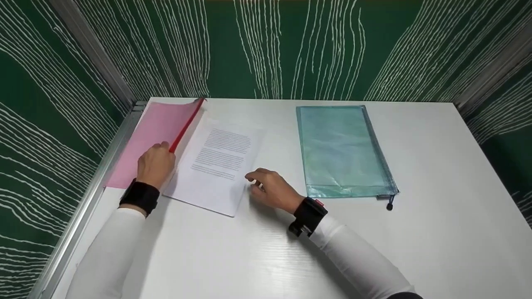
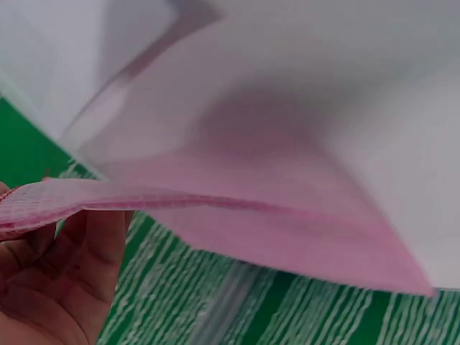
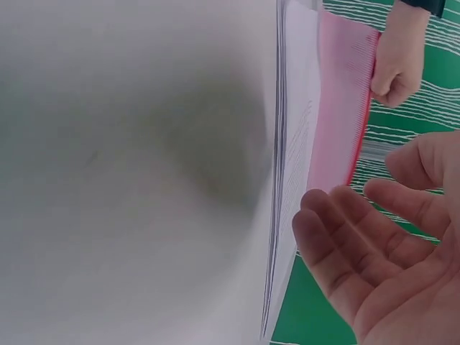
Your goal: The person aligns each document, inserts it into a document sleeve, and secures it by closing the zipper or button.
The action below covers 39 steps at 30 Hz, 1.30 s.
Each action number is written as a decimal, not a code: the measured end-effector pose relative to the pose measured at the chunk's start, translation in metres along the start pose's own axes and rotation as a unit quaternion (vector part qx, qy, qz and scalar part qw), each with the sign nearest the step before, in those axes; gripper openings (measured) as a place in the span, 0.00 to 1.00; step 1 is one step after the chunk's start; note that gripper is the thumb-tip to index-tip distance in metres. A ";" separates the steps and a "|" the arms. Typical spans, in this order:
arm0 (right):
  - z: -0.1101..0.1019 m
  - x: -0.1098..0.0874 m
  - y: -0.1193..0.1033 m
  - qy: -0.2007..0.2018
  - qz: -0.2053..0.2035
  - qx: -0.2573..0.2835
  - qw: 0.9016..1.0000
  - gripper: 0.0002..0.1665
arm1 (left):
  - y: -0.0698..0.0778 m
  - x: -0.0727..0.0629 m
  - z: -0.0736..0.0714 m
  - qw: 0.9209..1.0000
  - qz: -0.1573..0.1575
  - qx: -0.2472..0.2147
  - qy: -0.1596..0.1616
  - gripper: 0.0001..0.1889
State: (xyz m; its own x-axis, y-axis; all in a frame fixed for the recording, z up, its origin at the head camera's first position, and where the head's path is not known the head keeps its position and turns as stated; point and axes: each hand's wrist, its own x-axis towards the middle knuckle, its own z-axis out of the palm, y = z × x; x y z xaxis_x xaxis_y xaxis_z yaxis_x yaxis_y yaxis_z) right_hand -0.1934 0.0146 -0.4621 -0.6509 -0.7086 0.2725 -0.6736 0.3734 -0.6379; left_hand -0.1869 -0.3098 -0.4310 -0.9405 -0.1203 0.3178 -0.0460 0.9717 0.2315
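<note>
A: Setting?
B: Green wall point(image 1: 291, 50) with white wavy lines, top of the head view; white table point(image 1: 449, 174) beneath.

A: Principal items?
B: Paper stack point(image 1: 216, 166), printed, left of centre; long axis leaning from lower left to upper right; pink folder point(image 1: 151, 128), upper left, long axis leaning likewise, its red edge point(image 1: 188, 124) facing the stack's left long side; whether they overlap, cannot tell.

A: Hands?
B: Left hand point(image 1: 156, 166), gripping the folder's red edge, raised; stack just to its right; right hand point(image 1: 274, 189), near centre, fingers loosely bent, grasping nothing; stack immediately to its left.

A: Nearer to the stack?
B: Right, by its fingertips, at the right long side; contact, cannot tell.

A: Outlying?
B: Teal zip pouch point(image 1: 341, 149), right of centre, flat, well apart from the folder; black wristbands point(image 1: 139, 197), one per arm.
</note>
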 end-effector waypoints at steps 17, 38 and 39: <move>0.000 0.025 0.001 0.029 0.147 0.369 0.917 0.22 | 0.104 -0.039 -0.024 0.995 0.016 -0.094 0.004 0.10; -0.018 0.032 0.009 0.154 0.283 0.315 0.893 0.17 | 0.198 -0.080 0.004 0.978 0.121 -0.170 -0.028 0.05; -0.019 0.031 0.011 0.154 0.282 0.290 0.901 0.16 | 0.201 -0.081 0.005 0.976 0.126 -0.174 -0.035 0.05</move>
State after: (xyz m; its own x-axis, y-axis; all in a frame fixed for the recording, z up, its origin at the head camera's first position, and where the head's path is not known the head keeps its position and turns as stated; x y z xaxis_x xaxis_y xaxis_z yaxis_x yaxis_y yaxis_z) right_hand -0.2276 0.0083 -0.4466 -0.9593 -0.2698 -0.0836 0.0344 0.1823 -0.9826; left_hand -0.1222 -0.1037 -0.4150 -0.9282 0.1393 0.3449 0.2955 0.8393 0.4563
